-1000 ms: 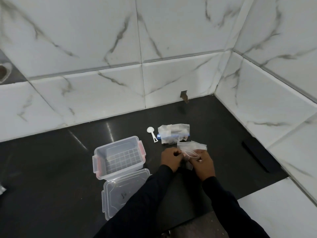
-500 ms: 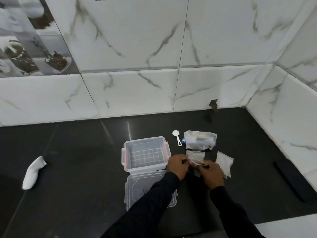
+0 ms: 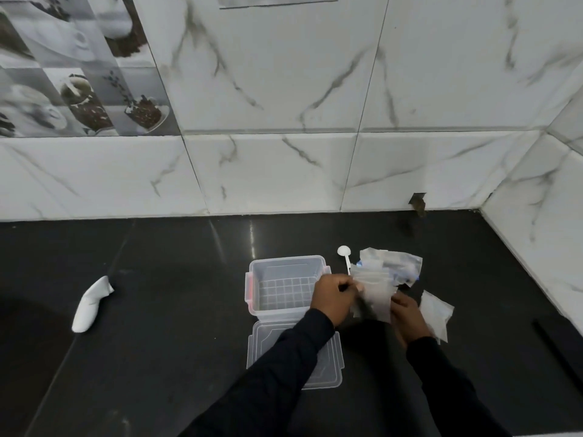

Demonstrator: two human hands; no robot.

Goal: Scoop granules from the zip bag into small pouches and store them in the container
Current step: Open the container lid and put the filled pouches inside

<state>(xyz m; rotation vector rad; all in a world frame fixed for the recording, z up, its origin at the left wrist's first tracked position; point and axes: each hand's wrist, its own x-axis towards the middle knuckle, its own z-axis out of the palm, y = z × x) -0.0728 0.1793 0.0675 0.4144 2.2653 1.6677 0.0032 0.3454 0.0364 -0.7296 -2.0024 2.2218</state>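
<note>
- Counter (image 3: 157,310) of dark, glossy stone carried everything, under marbled wall tiles.
- Container (image 3: 285,258), a clear plastic box with pink latches, stood open near the middle. Only its gridded bottom showed, with no pouch inside that I could see.
- Lid (image 3: 328,373) lay flat just in front of the box, partly under the left sleeve.
- Zip bag (image 3: 394,266) lay crumpled behind the hands, right of the box, with a blue strip at one side. It looked soft and shapeless. Its load would probably shift, so a hold near the mouth seemed safest.
- White object (image 3: 91,305) lay well apart to the left; I could not tell what it was.
- Pouches (image 3: 377,299), a thin see-through bundle, were held up between both hands, just right of the box.
  - They were likely very light, floppy, slick and clingy.
  - One would best be peeled off by its open top edge.
- Left hand (image 3: 334,298) had its fingers curled, pinching the bundle's left edge.
- Right hand (image 3: 407,313) gripped the lower right edge, its fingertips hidden behind the film.
- Spare pouches (image 3: 437,313) lay flat just right of that hand.
- Spoon (image 3: 344,252), small, white and probably stiff, lay untouched between box and zip bag. Its handle pointed toward the hands, the natural place to grasp it.
</note>
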